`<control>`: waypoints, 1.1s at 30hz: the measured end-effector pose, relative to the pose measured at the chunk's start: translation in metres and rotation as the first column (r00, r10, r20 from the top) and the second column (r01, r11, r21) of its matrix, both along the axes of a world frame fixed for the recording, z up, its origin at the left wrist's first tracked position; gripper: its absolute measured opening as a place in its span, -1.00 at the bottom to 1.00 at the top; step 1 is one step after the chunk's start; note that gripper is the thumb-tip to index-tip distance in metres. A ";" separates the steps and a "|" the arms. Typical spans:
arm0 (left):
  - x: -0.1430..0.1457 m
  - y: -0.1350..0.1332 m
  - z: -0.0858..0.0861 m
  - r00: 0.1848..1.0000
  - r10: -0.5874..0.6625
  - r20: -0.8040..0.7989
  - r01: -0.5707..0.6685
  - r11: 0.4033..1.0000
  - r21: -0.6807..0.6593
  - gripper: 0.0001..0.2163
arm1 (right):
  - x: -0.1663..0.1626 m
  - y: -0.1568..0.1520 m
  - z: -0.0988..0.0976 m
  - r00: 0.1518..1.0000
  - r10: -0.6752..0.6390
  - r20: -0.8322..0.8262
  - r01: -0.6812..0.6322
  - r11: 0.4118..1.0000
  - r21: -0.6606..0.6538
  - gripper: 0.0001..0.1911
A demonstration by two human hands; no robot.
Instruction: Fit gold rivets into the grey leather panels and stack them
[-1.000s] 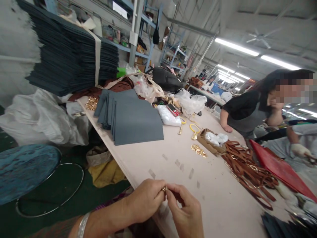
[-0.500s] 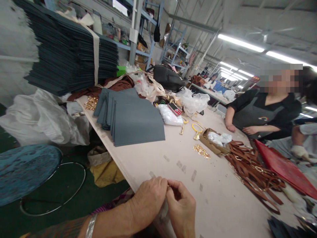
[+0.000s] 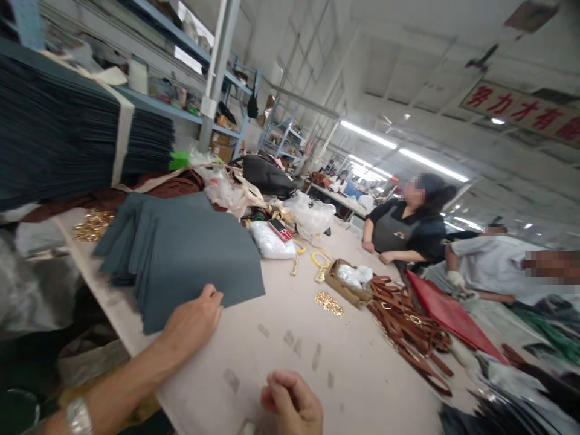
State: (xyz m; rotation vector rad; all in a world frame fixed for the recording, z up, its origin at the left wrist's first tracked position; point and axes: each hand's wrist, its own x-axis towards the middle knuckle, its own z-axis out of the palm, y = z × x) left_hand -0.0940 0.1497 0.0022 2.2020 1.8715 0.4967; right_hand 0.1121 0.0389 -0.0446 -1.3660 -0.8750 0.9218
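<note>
My left hand (image 3: 193,323) reaches forward and rests on the near corner of a fanned stack of grey-blue sheets (image 3: 181,257) on the pale worktable (image 3: 317,350). Its fingers are curled at the sheet's edge; whether they grip the sheet is unclear. My right hand (image 3: 292,405) sits low at the table's near edge with the fingers closed; anything inside it is hidden.
A tall strapped stack of dark sheets (image 3: 67,139) stands at far left. Gold metal fittings (image 3: 329,302), brown leather straps (image 3: 408,329), a red piece (image 3: 446,314) and plastic bags (image 3: 312,214) lie on the table. Two people (image 3: 408,226) work across it.
My hands were together at the table's near edge, pinching a small gold fitting. My left hand has moved forward to the grey sheets, and the view has swung right and up.
</note>
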 end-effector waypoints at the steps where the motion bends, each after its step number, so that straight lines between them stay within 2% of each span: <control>1: 0.006 -0.007 -0.004 0.999 -0.044 0.019 0.044 0.999 -0.014 -0.73 | 0.000 0.003 0.002 1.000 -0.011 -0.011 0.011 1.000 0.016 -0.46; 4: 0.029 -0.052 -0.012 0.975 -0.197 0.103 0.204 0.977 -0.065 -0.74 | 0.004 0.005 0.010 1.000 0.006 0.019 -0.006 1.000 0.007 -0.45; 6: 0.043 -0.087 -0.013 0.943 -0.278 0.183 0.297 0.951 -0.085 -0.79 | 0.010 0.006 0.015 0.988 0.115 0.100 -0.113 0.993 -0.031 -0.48; 8: 0.050 -0.117 -0.014 0.892 -0.308 0.330 0.352 0.932 -0.082 -0.86 | 0.014 0.006 0.018 0.948 0.228 0.222 -0.218 0.973 -0.070 -0.55; 10: 0.043 -0.143 -0.015 0.803 -0.238 0.546 0.349 0.931 -0.108 -0.92 | 0.015 0.005 0.019 0.896 0.290 0.336 -0.274 0.957 -0.097 -0.59; 12: 0.026 -0.165 -0.020 0.693 -0.070 0.718 0.301 0.932 -0.200 -0.93 | 0.012 0.000 0.020 0.859 0.338 0.385 -0.307 0.941 -0.142 -0.59; 15: -0.008 -0.186 -0.038 0.560 0.213 0.801 0.196 0.905 -0.378 -0.82 | 0.007 -0.007 0.021 0.859 0.377 0.346 -0.323 0.924 -0.204 -0.57; 17: -0.023 -0.195 -0.052 0.459 0.350 0.817 0.173 0.866 -0.469 -0.71 | 0.006 -0.010 0.022 0.875 0.397 0.276 -0.343 0.912 -0.225 -0.58; 20: -0.027 -0.202 -0.061 0.297 0.454 0.840 0.288 0.797 -0.532 -0.59 | 0.008 -0.014 0.024 0.869 0.478 0.128 -0.428 0.856 -0.290 -0.63; 24: -0.007 -0.199 -0.044 -0.001 0.405 0.915 0.447 0.818 -0.361 -0.58 | 0.009 -0.019 0.028 0.823 0.564 0.064 -0.507 0.782 -0.363 -0.69; 26: 0.003 -0.193 -0.034 -0.091 0.403 0.911 0.485 0.816 -0.313 -0.57 | 0.008 -0.020 0.030 0.800 0.593 0.091 -0.524 0.765 -0.374 -0.72; 29: 0.013 -0.185 -0.028 -0.059 0.434 0.899 0.511 0.787 -0.346 -0.53 | 0.004 -0.021 0.031 0.768 0.633 0.098 -0.553 0.731 -0.399 -0.76; 33: 0.023 -0.179 -0.031 -0.011 0.485 0.874 0.489 0.765 -0.419 -0.50 | 0.001 -0.019 0.032 0.754 0.650 0.096 -0.561 0.712 -0.421 -0.79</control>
